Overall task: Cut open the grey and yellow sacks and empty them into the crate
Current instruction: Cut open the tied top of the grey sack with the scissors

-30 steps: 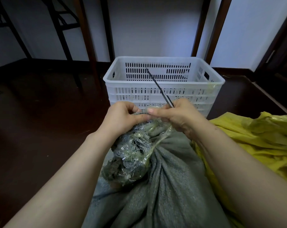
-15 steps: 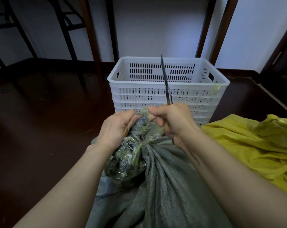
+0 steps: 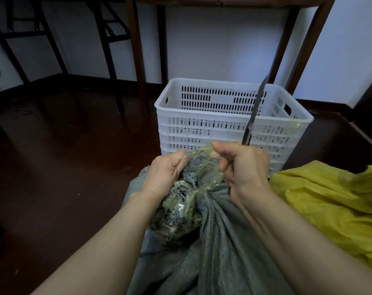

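The person is opening the grey sack (image 3: 212,252), which is sitting at six o'clock from the white crate (image 3: 202,133). The left hand (image 3: 166,173) is gripping its bunched neck. The right hand (image 3: 247,169) is clenching a blade (image 3: 254,111), tip pointing to twelve. The yellow sack (image 3: 330,205) is lying at three o'clock. Next, I'd say, the blade needs bringing down onto the tie.

- Your grey sack (image 3: 223,252) lay before you, its frayed neck bunched shut.
- The yellow sack (image 3: 330,209) lay crumpled just right of it.
- The white slotted crate (image 3: 202,133) stood upright beyond.
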A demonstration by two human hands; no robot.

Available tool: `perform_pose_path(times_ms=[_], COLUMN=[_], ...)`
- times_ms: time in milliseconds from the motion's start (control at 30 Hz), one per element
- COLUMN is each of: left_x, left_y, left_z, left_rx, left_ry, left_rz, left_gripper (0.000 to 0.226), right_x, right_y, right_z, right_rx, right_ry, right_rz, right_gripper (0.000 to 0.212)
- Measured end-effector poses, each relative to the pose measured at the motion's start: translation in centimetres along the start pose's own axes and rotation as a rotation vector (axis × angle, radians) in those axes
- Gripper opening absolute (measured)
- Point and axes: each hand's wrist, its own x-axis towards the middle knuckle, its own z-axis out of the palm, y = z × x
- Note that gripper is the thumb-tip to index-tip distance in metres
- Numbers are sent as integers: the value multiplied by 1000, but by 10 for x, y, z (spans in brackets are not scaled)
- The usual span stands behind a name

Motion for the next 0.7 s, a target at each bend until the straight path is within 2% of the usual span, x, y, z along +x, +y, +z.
perform_pose_path(times_ms=[233,400,533,600,667,700], left_x=[-3,-6,-14,-12,-4,3], left_y=[-5,-8,-16,-20,-17,-12], left_z=[-3,-5,-6,-4,-9,-13], left_rx=[-20,-88,-76,-89,-163,-241], left_ry=[-30,-21,52,29,-17,-39], left_rz=[-62,-113,-205,-297,-386,-439], left_gripper=[37,45,45,46,35,20], right_x=[-2,1,14,19,26,29], right_y=[2,3,0,2,4,4], right_z=[3,3,-4,-7,-12,-17], right_rx=[59,112,222,232,165,115], right_ry=[52,73,110,99,14,-37], right_rz=[-56,-41,44,100,132,159], right_gripper=[26,19,19,22,24,25])
